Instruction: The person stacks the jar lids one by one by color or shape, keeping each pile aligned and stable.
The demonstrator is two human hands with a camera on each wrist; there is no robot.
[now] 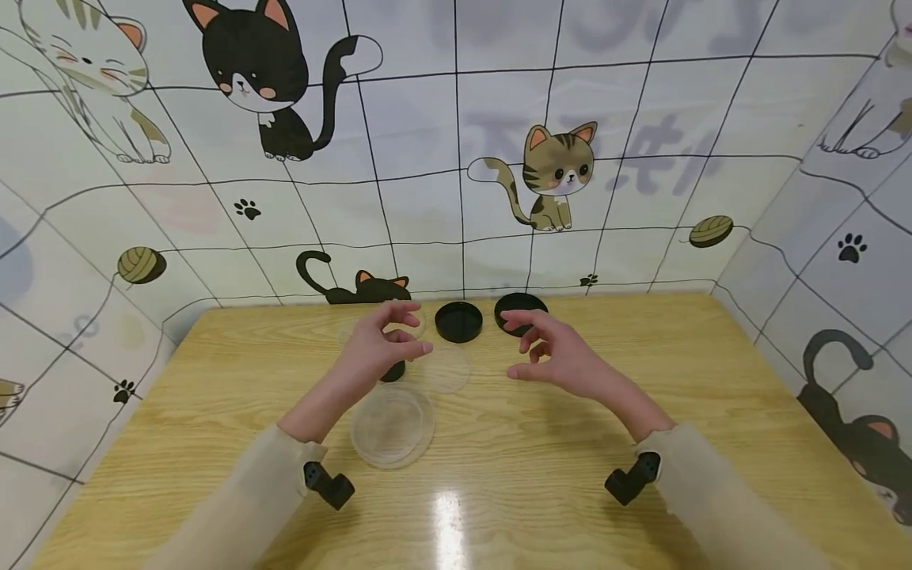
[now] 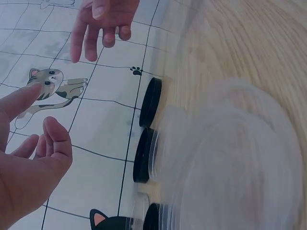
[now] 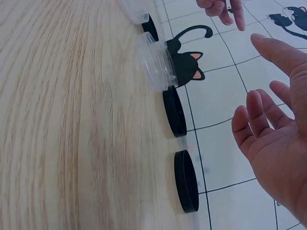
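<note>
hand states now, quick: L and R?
Left hand: open, fingers loosely bent, holding nothing.
Right hand: open, fingers loosely bent, holding nothing.

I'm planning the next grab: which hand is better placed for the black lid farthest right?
Right, most likely. The right hand holds nothing and partly covers the rightmost black lid in the head view. The left hand, also empty, is farther off, with another black lid between them.

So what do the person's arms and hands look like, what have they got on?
The left sleeve and right sleeve are cream-coloured. A blocky black gadget sits near the end of each. The left hand and right hand wear no gloves.
</note>
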